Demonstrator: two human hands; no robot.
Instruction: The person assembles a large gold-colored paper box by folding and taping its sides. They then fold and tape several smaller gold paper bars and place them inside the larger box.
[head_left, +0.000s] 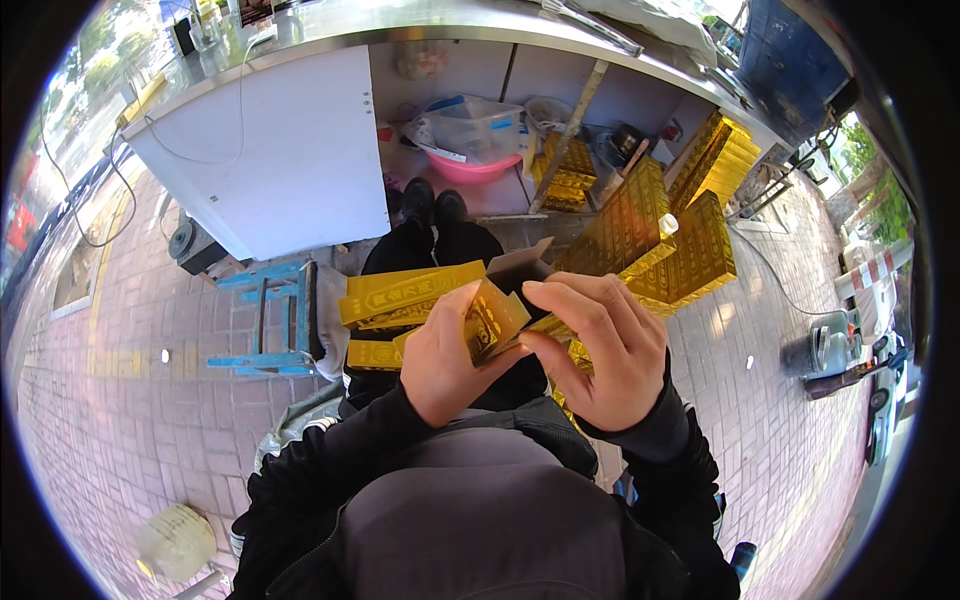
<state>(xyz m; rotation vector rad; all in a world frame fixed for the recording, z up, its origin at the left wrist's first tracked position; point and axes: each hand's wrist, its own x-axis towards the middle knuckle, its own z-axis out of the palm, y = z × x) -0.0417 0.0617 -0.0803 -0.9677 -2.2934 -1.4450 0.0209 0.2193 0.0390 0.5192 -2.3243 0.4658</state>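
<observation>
My left hand (442, 362) is wrapped round a small gold cardboard carton (498, 318) above my lap. The carton's top end is open, with its flaps standing up and a dark flap at the far side. At the right edge of that opening, the thumb and index finger of my right hand (608, 345) pinch the card; the other fingers curl above. Several flat gold cartons (410, 292) lie across my thighs, left of and beneath the held one. Part of what lies under my right hand is hidden.
Stacks of gold cartons (625, 225) rise at the right, near a metal-topped counter (330, 40). Under it sit a pink basin (470, 170), a clear plastic tub (475, 130) and more gold boxes (565, 175). A blue stool frame (262, 315) stands at the left on brick paving.
</observation>
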